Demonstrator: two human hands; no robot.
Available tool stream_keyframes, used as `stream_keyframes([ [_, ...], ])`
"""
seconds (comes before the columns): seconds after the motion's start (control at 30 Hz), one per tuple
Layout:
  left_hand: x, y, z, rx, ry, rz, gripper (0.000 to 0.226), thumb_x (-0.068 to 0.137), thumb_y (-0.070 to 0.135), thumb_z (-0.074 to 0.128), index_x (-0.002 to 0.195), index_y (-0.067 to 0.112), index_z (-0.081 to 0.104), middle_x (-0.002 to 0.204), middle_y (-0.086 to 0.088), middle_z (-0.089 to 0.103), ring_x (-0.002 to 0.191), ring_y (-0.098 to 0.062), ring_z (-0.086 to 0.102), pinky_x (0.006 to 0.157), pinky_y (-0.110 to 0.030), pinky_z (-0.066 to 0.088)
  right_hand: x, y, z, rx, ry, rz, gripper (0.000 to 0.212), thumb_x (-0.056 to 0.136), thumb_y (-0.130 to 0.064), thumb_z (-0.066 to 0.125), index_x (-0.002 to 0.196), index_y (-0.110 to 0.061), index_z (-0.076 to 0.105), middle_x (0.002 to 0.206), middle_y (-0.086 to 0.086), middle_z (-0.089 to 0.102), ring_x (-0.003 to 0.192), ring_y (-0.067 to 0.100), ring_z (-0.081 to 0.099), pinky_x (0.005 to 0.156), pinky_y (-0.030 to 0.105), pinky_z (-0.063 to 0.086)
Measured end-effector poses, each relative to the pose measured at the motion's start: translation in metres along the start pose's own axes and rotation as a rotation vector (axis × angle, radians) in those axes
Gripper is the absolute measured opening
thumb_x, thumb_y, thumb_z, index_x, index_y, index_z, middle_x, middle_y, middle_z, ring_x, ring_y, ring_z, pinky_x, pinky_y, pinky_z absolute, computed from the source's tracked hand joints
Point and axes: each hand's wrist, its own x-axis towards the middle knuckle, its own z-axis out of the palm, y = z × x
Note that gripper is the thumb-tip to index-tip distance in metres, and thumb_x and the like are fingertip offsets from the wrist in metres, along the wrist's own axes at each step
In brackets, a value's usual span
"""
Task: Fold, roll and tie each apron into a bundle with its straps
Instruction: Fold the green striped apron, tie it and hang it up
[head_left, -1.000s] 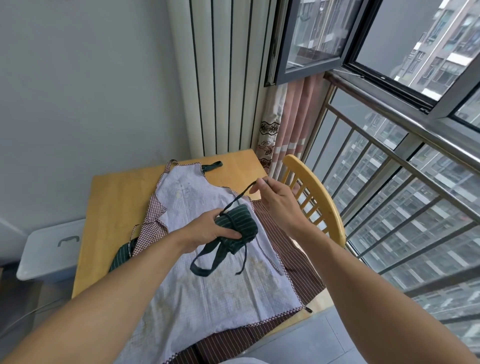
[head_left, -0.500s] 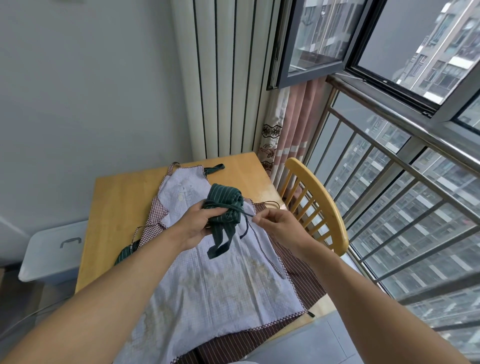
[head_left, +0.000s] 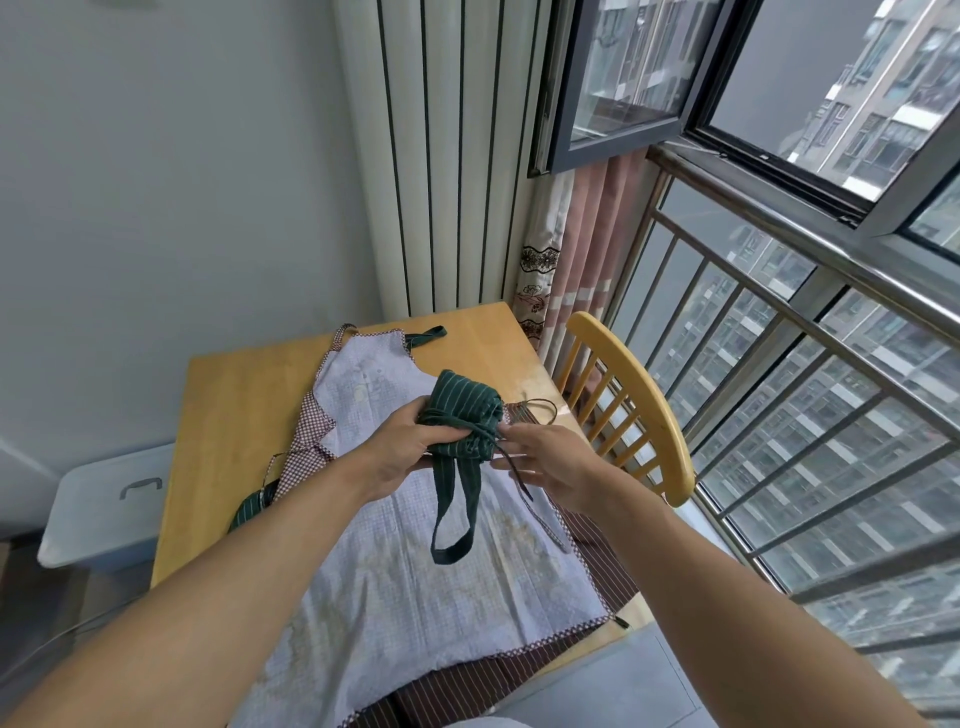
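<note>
On the wooden table by the window lie two flat aprons: lilac, brown. My left hand grips the rolled green bundle above them. My right hand pinches its strap; the knot looks unfinished, and both flat aprons remain.

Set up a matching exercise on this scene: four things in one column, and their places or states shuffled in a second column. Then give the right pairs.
Things:
1. green striped bundle
2. pale checked apron
3. wooden chair
4. white bin

Places or states:
A. on the floor, left of the table
B. spread flat on the table
C. between the table and the window railing
D. gripped in the left hand, above the table

Pairs: 1-D, 2-B, 3-C, 4-A
</note>
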Motion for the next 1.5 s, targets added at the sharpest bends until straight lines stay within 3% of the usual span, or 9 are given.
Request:
stream_keyframes([
  [0.1, -0.002, -0.001, 0.000, 0.010, -0.031, 0.015, 0.042, 0.093, 0.002, 0.069, 0.132, 0.013, 0.058, 0.119, -0.008, 0.071, 0.101, -0.020, 0.072, 0.078, -0.029, 0.058, -0.002, 0.001, 0.002, 0.092, 0.034, -0.038, 0.017, 0.101, -0.023, 0.062, 0.101, -0.008, 0.070, 0.088, 0.003, 0.077, 0.086, 0.022, 0.073, 0.102, 0.046, 0.052],
  [0.3, -0.005, -0.006, -0.004, 0.094, -0.170, 0.082, 0.056, 0.090, -0.011, 0.065, 0.138, 0.017, 0.057, 0.124, -0.012, 0.070, 0.118, -0.027, 0.066, 0.099, -0.041, 0.056, -0.003, 0.002, 0.003, 0.089, -0.005, 0.025, 0.021, 0.103, -0.017, 0.056, 0.100, -0.006, 0.074, 0.095, 0.009, 0.074, 0.086, 0.022, 0.069, 0.097, 0.042, 0.055],
  [0.53, -0.010, 0.002, -0.011, 0.237, -0.324, 0.067, 0.056, 0.083, -0.017, 0.068, 0.131, 0.010, 0.062, 0.122, -0.015, 0.071, 0.118, -0.029, 0.066, 0.098, -0.040, 0.056, -0.008, 0.002, -0.010, 0.116, -0.164, 0.068, 0.016, 0.098, -0.013, 0.063, 0.088, -0.006, 0.073, 0.090, 0.009, 0.066, 0.077, 0.015, 0.055, 0.069, 0.026, 0.044],
  [0.63, -0.013, 0.002, -0.009, 0.371, -0.401, 0.038, 0.056, 0.079, -0.019, 0.072, 0.126, 0.011, 0.066, 0.119, -0.012, 0.073, 0.116, -0.026, 0.068, 0.097, -0.041, 0.057, -0.005, 0.000, -0.009, 0.074, -0.193, 0.064, 0.030, 0.086, -0.020, 0.071, 0.100, 0.006, 0.073, 0.098, 0.017, 0.064, 0.087, 0.023, 0.058, 0.082, 0.033, 0.052],
  [0.8, -0.012, -0.002, -0.006, 0.464, -0.412, -0.023, 0.056, 0.076, -0.018, 0.076, 0.122, 0.013, 0.067, 0.116, -0.010, 0.074, 0.114, -0.024, 0.070, 0.099, -0.044, 0.056, -0.002, -0.002, -0.006, -0.066, -0.143, 0.033, 0.025, 0.100, -0.009, 0.059, 0.110, 0.010, 0.072, 0.111, 0.021, 0.072, 0.101, 0.029, 0.067, 0.095, 0.039, 0.058],
  [0.87, -0.011, -0.003, -0.008, 0.497, -0.370, -0.039, 0.054, 0.076, -0.016, 0.078, 0.120, 0.015, 0.069, 0.113, -0.007, 0.076, 0.111, -0.021, 0.071, 0.099, -0.043, 0.057, -0.001, -0.003, -0.008, -0.106, -0.140, 0.025, 0.025, 0.101, -0.017, 0.061, 0.109, 0.003, 0.074, 0.111, 0.018, 0.075, 0.106, 0.027, 0.070, 0.098, 0.039, 0.057],
  [1.03, -0.009, -0.005, -0.004, 0.566, -0.315, -0.063, 0.050, 0.072, -0.006, 0.086, 0.116, 0.012, 0.069, 0.107, -0.007, 0.077, 0.103, -0.021, 0.074, 0.098, -0.045, 0.058, -0.001, -0.006, -0.004, -0.302, -0.208, 0.008, 0.068, 0.078, -0.065, 0.072, 0.118, -0.009, 0.070, 0.121, 0.009, 0.073, 0.115, 0.025, 0.067, 0.108, 0.043, 0.050],
  [1.23, -0.009, -0.005, 0.004, 0.482, -0.188, -0.063, 0.061, 0.070, -0.003, 0.088, 0.120, 0.014, 0.058, 0.108, -0.007, 0.076, 0.097, -0.022, 0.075, 0.090, -0.041, 0.061, 0.004, -0.005, 0.000, -0.332, -0.138, -0.129, 0.030, 0.083, -0.031, 0.083, 0.110, -0.017, 0.078, 0.108, 0.009, 0.077, 0.108, 0.029, 0.071, 0.103, 0.047, 0.054],
  [1.5, -0.011, -0.004, 0.002, 0.367, -0.248, -0.038, 0.051, 0.079, 0.009, 0.086, 0.125, 0.017, 0.064, 0.113, -0.008, 0.076, 0.107, -0.024, 0.072, 0.103, -0.041, 0.053, 0.007, 0.003, -0.005, -0.118, -0.099, -0.179, 0.038, 0.078, -0.019, 0.081, 0.115, -0.016, 0.072, 0.114, 0.015, 0.073, 0.111, 0.035, 0.069, 0.102, 0.055, 0.052],
])
